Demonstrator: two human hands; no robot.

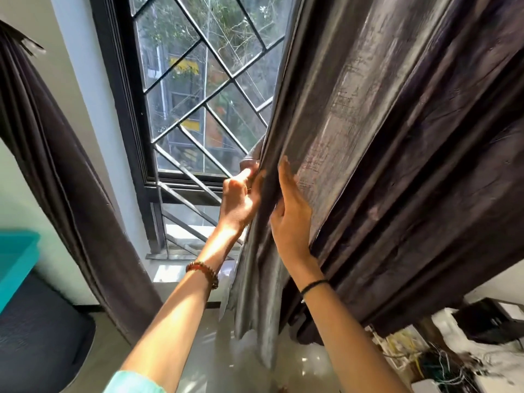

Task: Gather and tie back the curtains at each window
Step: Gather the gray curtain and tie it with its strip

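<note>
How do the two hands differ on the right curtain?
The left hand pinches the edge of the right curtain with curled fingers; the right hand lies flat against its folds, fingers straight. The left wrist wears a beaded bracelet, the right a thin black band. Both touch the same curtain.

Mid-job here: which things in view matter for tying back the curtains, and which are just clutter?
Job: right curtain, gripped at its edge by the left hand, right hand flat on it; left curtain; window.
Lying about: teal bin, dark chair, tangle of cables, black box.
</note>
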